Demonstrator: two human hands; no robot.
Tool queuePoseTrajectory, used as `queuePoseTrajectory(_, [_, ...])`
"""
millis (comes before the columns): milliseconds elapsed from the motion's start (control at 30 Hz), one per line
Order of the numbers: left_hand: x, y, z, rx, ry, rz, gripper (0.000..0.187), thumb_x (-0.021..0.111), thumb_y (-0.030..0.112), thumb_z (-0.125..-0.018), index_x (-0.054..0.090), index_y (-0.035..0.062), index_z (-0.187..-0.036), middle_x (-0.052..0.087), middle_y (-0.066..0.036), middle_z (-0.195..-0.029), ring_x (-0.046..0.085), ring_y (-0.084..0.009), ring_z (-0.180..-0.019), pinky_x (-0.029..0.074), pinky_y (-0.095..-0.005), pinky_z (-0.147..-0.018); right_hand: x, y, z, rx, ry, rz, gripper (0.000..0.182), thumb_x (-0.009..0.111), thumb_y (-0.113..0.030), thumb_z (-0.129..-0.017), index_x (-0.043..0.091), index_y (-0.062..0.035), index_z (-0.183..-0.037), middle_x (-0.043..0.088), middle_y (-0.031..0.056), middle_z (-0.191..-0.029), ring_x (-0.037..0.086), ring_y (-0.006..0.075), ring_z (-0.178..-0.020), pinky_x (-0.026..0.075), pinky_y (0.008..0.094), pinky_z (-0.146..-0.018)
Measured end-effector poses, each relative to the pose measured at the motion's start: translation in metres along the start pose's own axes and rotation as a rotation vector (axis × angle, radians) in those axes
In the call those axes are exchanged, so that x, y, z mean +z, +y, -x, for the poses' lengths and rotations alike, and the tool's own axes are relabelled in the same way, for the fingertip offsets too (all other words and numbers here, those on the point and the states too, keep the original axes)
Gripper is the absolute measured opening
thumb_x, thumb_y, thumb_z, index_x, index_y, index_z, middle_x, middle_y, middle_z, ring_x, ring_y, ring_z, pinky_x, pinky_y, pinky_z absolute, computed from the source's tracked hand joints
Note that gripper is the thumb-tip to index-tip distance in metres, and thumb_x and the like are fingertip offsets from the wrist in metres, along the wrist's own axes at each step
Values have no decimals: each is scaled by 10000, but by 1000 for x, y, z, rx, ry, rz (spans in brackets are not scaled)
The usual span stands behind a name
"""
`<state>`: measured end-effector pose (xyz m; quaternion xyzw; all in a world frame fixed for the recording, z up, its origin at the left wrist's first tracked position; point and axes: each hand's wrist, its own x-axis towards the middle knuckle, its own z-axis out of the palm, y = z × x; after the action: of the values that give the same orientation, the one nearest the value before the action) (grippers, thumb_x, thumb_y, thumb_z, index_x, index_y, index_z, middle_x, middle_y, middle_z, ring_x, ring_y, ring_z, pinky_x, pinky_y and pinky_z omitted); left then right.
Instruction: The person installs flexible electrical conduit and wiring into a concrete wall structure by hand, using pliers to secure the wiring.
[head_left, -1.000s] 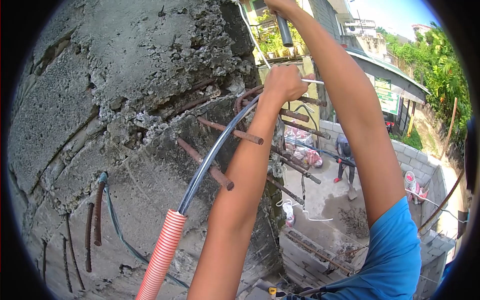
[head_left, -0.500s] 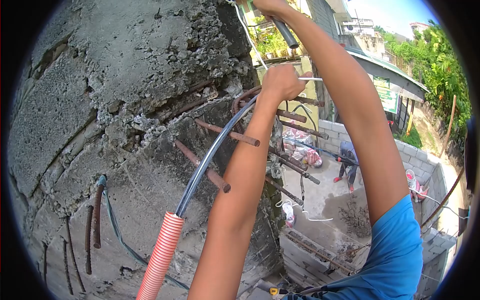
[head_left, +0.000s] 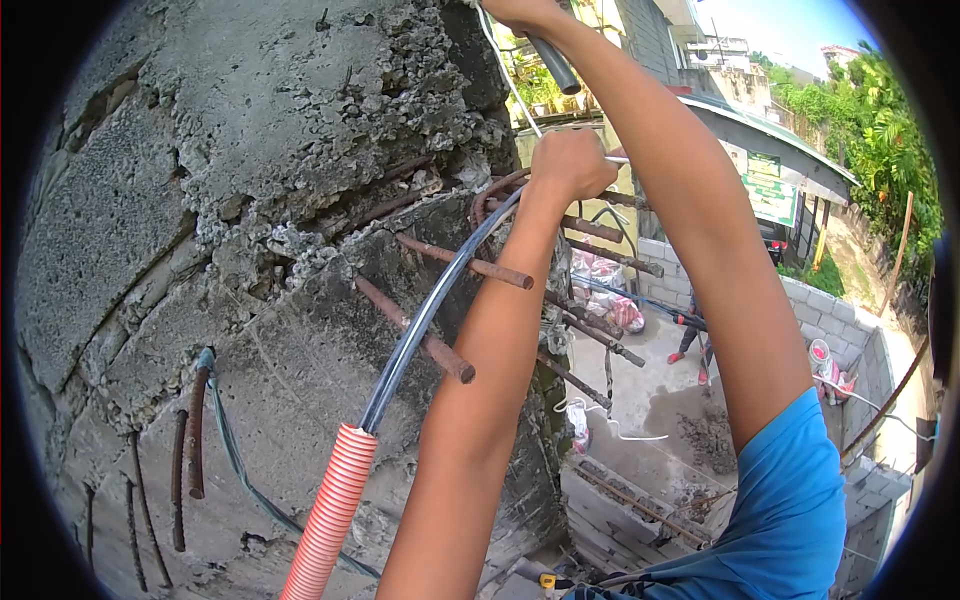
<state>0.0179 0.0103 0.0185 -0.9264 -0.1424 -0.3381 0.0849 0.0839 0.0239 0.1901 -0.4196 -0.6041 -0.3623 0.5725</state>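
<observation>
Clearly, the left hand (head_left: pixel 573 165) is curled into a tight fist around a thin white cord (head_left: pixel 521 98). The cord slants down from the top edge of the view into the fist, and a short length pokes out on the right side. Higher up, the right hand (head_left: pixel 522 12) is wrapped around a dark handle (head_left: pixel 556 66), whose blunt end sticks out below the palm; the upper part of that hand is cut off by the frame, so what lies above the handle cannot be told.

Beside the left forearm, a dark cable (head_left: pixel 412 333) rises from a ribbed orange hose (head_left: pixel 333 510) and curves up to pass behind the wrist. Rusty bars (head_left: pixel 500 271) jut from the rough concrete wall (head_left: pixel 280 60) near that arm, and a greenish wire (head_left: pixel 228 440) hangs lower on the wall's face.

Well below, a person (head_left: pixel 692 340), partly hidden by the right arm, stands near some sacks (head_left: pixel 622 312) inside a low block wall (head_left: pixel 840 335).
</observation>
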Motion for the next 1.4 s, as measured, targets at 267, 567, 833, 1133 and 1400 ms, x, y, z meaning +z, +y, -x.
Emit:
queuePoseTrajectory(267, [-4,1,0,-26,-11,-50,535,513,479,-836,687,-27,-820,668,-238,-873,645,-388,-859,502,-444,-800,-5,1,-19,-97,-71,308,558,599,-289,-842,436,-77,-1331,560,223,-1216,555,363,-1098,444,442,-938])
queuePoseTrajectory(567, [-9,5,4,-47,-35,-7,434,573,374,-774,678,-39,-860,657,-263,-915,634,-402,-903,487,-458,-845,12,26,-13,-216,62,217,508,583,-273,-851,468,-93,-1312,576,216,-1194,551,358,-1110,435,446,-947])
queuePoseTrajectory(833, [5,-2,0,81,63,-107,297,569,266,-728,704,14,-809,683,-205,-868,666,-336,-842,507,-412,-788,-9,-11,23,-11,248,6,484,538,-227,-855,475,-61,-1305,625,238,-1018,588,391,-973,468,457,-835])
queuePoseTrajectory(1133, [2,-1,3,147,-18,-167,303,567,332,-777,707,65,-814,697,-151,-847,675,-302,-830,488,-410,-788,1,-9,7,-45,569,73,279,475,-182,-877,541,3,-1076,613,243,-898,600,398,-853,473,465,-754])
queuePoseTrajectory(1400, [18,-10,-3,168,-26,-202,289,580,321,-767,699,64,-823,692,-154,-833,665,-312,-815,467,-414,-787,3,-10,9,35,281,29,300,477,-189,-865,538,-5,-1094,616,260,-969,604,384,-930,474,469,-801])
